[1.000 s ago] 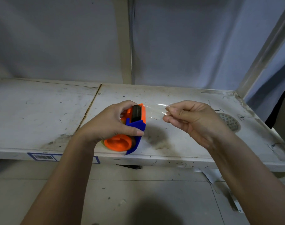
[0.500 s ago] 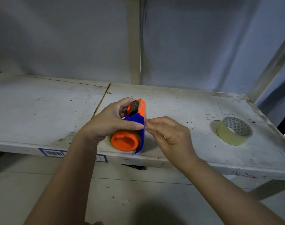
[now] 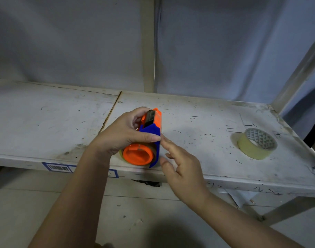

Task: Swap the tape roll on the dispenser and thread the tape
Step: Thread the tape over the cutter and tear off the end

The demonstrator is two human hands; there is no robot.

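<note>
Writing that can be read is scarce: one barcode label [image 3: 58,167] with a blue border sits on the front edge of the shelf [image 3: 45,122], to the left of the dispenser [image 3: 146,140], and its bars are too small to make out. A second blue-bordered sticker [image 3: 113,173] shows partly on the same edge, just below the dispenser, with its marks unreadable. Some dark scribbles run along the shelf edge further right of the dispenser, also illegible.

One dispenser is in view, orange with a blue guard, resting near the front edge of the shelf. One tape roll [image 3: 121,152] is mounted on its orange hub, with only a pale yellowish sliver showing at the left of the hub. One spare tape roll [image 3: 257,145], pale yellow with a patterned inner core, lies flat on the shelf well to the right of the dispenser.

Two bare hands are in view. The left hand [image 3: 120,135] is wrapped around the dispenser from its left side, thumb pressed across the blue guard. The right hand [image 3: 181,167] is just right of the dispenser with its fingers spread apart and holding nothing; its index fingertip touches the blue guard beside the left thumb. Whether any tape lies under that fingertip cannot be told.
</note>
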